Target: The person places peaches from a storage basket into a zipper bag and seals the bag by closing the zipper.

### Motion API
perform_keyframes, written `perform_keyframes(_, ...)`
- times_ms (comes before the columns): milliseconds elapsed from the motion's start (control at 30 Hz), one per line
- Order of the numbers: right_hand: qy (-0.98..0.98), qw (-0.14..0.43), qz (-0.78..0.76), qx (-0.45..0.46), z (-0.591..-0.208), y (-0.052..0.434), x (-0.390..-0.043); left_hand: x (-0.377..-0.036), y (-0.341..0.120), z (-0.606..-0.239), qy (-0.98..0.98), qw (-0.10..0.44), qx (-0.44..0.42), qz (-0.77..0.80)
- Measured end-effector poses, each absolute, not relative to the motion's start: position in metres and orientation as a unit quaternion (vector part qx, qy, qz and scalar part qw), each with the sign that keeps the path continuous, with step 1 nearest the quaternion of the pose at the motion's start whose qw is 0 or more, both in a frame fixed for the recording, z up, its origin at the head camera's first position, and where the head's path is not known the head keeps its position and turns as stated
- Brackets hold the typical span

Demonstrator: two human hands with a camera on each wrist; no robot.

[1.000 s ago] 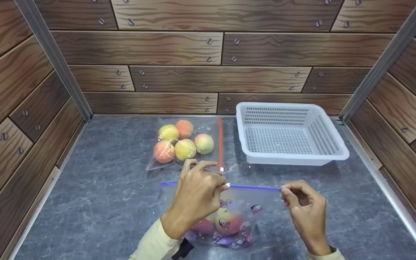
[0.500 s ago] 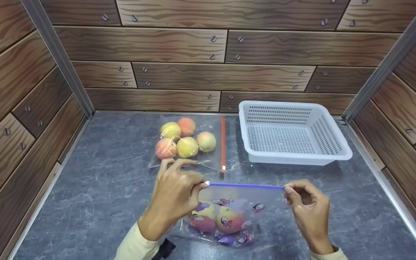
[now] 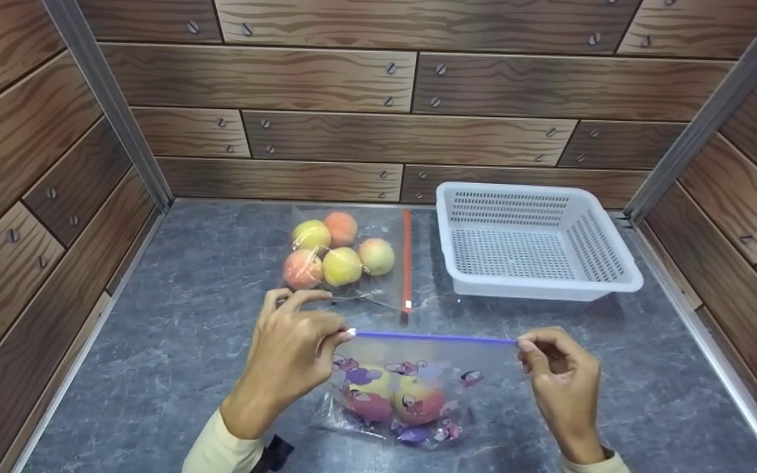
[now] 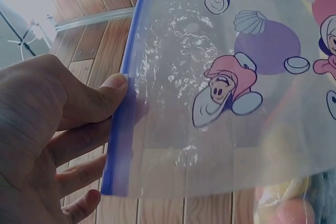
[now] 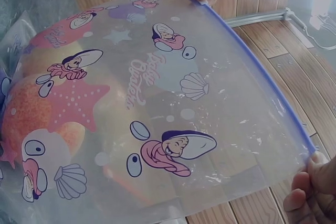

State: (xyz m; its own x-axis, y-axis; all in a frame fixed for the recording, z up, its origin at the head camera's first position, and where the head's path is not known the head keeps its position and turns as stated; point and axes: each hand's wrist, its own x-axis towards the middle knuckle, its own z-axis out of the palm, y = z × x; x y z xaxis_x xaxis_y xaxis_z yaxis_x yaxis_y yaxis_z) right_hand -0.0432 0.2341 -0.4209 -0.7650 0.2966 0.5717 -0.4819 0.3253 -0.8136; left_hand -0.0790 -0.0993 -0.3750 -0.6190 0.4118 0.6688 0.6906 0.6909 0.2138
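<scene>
A clear zip bag [image 3: 444, 368] printed with pink and purple sea-creature cartoons is held up by its purple top edge. Peach-like fruits [image 3: 418, 401] lie at its bottom, blurred by the print. My left hand [image 3: 290, 351] pinches the white slider [image 3: 351, 332] between thumb and forefinger, its other fingers raised. In the left wrist view the thumb lies on the purple strip [image 4: 122, 124]. My right hand [image 3: 562, 381] pinches the strip's right end. The strip is stretched straight between the two hands.
Behind my left hand lies another clear zip bag [image 3: 385, 289] with a red strip and several peach-like fruits [image 3: 342, 266] inside. A white perforated basket [image 3: 546, 286] stands at the back right. Wood-patterned walls [image 3: 326, 138] enclose the grey tabletop [image 3: 155, 341].
My left hand has moved left along the purple strip with the slider, from near its middle to its left end. My right hand keeps its pinch, nearly still.
</scene>
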Motion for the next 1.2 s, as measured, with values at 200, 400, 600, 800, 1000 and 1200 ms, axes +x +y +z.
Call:
perform_keyframes(200,-0.752,0.340,0.563,0.057,-0.421,0.233,-0.043,-0.078,-0.109,-0.377,-0.866,0.312,-0.315,-0.230)
perform_keyframes(400,-0.753,0.348,0.556,0.055,-0.421,0.233,-0.046,-0.077,-0.118,-0.378,-0.863,0.321,-0.314,-0.233)
perform_keyframes(600,-0.744,0.343,0.571,0.051,-0.422,0.233,-0.046,-0.075,-0.128,-0.379,-0.866,0.320,-0.306,-0.234)
perform_keyframes(800,-0.729,0.346,0.588,0.065,-0.423,0.233,-0.049,-0.073,-0.138,-0.380,-0.869,0.323,-0.289,-0.238)
perform_keyframes(1000,-0.712,0.338,0.609,0.083,-0.423,0.234,-0.049,-0.072,-0.141,-0.382,-0.869,0.323,-0.286,-0.242)
perform_keyframes(1200,-0.738,0.297,0.587,0.152,-0.406,0.251,-0.041,-0.074,-0.142,-0.383,-0.855,0.349,-0.293,-0.249)
